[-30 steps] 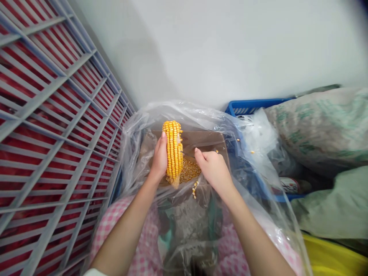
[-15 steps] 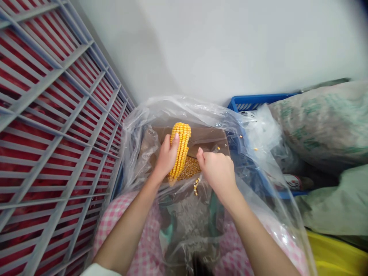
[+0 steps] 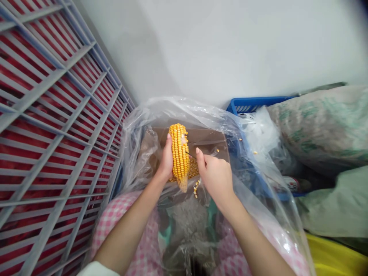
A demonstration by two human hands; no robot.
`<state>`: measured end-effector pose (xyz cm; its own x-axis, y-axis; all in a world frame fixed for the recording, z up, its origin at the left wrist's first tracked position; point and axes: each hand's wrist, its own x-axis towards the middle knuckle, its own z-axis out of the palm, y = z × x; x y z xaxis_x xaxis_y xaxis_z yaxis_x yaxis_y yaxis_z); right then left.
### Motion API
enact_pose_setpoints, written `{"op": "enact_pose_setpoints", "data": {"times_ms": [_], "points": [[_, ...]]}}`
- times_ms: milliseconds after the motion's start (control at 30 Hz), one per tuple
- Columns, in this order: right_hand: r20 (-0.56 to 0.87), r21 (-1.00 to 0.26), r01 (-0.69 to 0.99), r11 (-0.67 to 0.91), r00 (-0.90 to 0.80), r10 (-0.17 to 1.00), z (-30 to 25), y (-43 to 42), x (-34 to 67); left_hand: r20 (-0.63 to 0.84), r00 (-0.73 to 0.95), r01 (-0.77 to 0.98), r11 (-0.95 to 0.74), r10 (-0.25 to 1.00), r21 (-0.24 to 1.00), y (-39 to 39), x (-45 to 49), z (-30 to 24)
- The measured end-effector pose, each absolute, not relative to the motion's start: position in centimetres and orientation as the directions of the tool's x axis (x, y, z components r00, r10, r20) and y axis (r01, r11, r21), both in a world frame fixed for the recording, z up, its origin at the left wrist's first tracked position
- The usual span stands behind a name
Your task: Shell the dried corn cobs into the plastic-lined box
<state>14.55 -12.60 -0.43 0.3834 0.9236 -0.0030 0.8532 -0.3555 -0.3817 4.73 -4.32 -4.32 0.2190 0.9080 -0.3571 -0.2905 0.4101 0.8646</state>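
Observation:
My left hand (image 3: pixel 165 163) is wrapped round a yellow corn cob (image 3: pixel 179 153) and holds it nearly upright over a brown cardboard box (image 3: pixel 207 138). My right hand (image 3: pixel 215 174) is closed on a thin dark pointed tool (image 3: pixel 190 155) whose tip touches the cob's right side. Loose kernels (image 3: pixel 193 172) lie heaped in the box behind the cob. A few more kernels (image 3: pixel 196 188) rest on the clear plastic sheet (image 3: pixel 253 168) that drapes the box and my lap.
A grey slatted rack over red material (image 3: pixel 51 126) fills the left. A blue plastic crate (image 3: pixel 250 104) stands at the back right, with stuffed woven sacks (image 3: pixel 319 126) beside it. A yellow container (image 3: pixel 336 257) shows at the lower right. A white wall is behind.
My left hand has turned the cob from a rightward tilt back to nearly upright. My right hand moved slightly left, and the tool's tip now meets the cob.

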Motion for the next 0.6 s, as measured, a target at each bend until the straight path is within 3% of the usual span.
{"op": "enact_pose_setpoints", "data": {"times_ms": [100, 233, 600], "points": [[0.017, -0.554, 0.806, -0.209, 0.262, 0.965, 0.1, -12.5, 14.7, -0.372, 0.248, -0.362, 0.442, 0.895, 0.821, -4.1, 4.5, -3.0], [0.031, -0.664, 0.743, -0.085, 0.142, 0.989, 0.4, -12.7, 15.0, -0.432, 0.329, -0.281, 0.524, 0.84, 0.804, -3.9, 3.7, -1.4], [0.05, -0.588, 0.808, -0.043, 0.089, 0.995, 0.6, -13.6, 15.3, -0.466, 0.413, -0.266, 0.593, 0.782, 0.76, -4.3, 3.4, -0.7]]}}
